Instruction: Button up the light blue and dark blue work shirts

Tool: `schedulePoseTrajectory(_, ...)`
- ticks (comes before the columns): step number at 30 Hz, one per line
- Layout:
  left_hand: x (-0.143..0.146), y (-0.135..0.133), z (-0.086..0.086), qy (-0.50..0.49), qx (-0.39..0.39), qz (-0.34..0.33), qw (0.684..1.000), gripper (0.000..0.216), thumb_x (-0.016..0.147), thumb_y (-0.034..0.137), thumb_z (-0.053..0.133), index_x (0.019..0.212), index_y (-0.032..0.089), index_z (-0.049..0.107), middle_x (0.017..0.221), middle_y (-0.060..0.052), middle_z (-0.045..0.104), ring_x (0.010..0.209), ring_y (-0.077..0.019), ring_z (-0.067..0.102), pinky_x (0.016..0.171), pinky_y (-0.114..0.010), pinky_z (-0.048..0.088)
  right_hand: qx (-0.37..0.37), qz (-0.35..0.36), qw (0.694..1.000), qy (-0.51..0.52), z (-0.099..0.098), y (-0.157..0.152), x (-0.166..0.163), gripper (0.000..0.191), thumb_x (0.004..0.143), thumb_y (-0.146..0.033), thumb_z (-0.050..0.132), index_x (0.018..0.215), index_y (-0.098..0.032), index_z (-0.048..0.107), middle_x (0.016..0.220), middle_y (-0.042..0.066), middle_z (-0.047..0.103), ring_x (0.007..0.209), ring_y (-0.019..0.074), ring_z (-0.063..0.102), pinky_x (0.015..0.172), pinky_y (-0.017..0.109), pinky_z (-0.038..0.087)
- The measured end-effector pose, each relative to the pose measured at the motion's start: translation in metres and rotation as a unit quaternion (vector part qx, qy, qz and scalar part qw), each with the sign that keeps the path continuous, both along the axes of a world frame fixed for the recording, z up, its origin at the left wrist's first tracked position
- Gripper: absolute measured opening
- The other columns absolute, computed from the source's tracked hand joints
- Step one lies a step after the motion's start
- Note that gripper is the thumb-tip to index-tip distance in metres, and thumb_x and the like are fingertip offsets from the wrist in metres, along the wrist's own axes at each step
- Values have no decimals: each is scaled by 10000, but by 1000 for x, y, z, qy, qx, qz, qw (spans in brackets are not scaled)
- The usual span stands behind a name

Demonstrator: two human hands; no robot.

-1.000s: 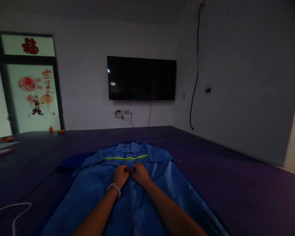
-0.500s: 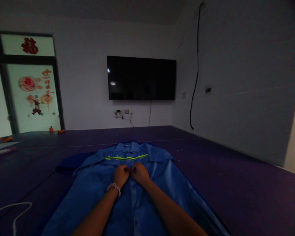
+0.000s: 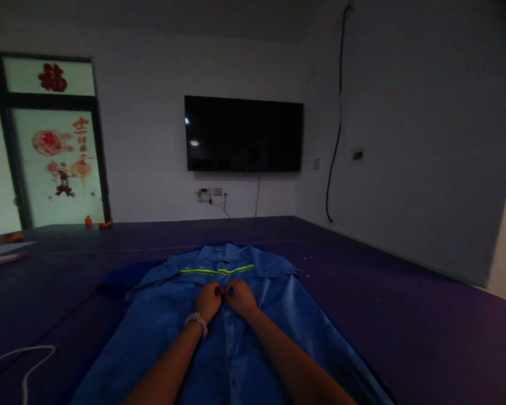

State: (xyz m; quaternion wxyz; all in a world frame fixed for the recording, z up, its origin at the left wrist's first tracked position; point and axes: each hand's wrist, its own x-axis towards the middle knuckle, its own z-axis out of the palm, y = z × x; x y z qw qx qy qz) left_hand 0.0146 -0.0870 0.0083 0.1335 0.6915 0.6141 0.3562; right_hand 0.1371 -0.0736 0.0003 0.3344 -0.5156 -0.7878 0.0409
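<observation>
In the lower middle of the frame, my left hand [image 3: 209, 300], a scrunchie [image 3: 197, 322] on its wrist, and my right hand [image 3: 242, 298] are drawn in narrow, nearly touching, both pinching the front of the blue shirt [image 3: 226, 346] just below its yellow stripe. Whether a button or only cloth sits between my fingertips is too dark to tell. If my left pinch slackened, that edge could slip away; if my right pulled harder, the front could pucker. My forearms, low over the shirt, could drag creases into it.

The shirt lies spread, collar away from me, on the purple surface [image 3: 383, 292]. A white cable [image 3: 36, 347] loops at lower left; darker blue cloth [image 3: 126, 275] shows beside the shirt. Beyond are a glass door [image 3: 29, 197] at upper left, a TV [image 3: 244, 135] at upper middle, and a black cable [image 3: 340, 107] hanging at upper right.
</observation>
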Motion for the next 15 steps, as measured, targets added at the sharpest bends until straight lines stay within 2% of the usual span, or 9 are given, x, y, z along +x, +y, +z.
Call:
schedulePoseTrajectory(9,-2,4,-2,-9,-18,13,1000,255,717,2,472,803,156,656,825,-42,690,811,-139,610,727,-212,399,4,-5,1000,8,0,0,0,121,701,-138,538,726,-165,654,813,65,676,820,178,607,715,230,407)
schedulePoseTrajectory(15,-3,3,-2,-37,-15,16,999,237,745,22,466,816,154,650,869,-46,690,812,-137,615,699,-196,411,2,2,1000,11,1,0,0,116,695,-139,549,723,-160,660,807,66,682,810,178,613,716,226,410)
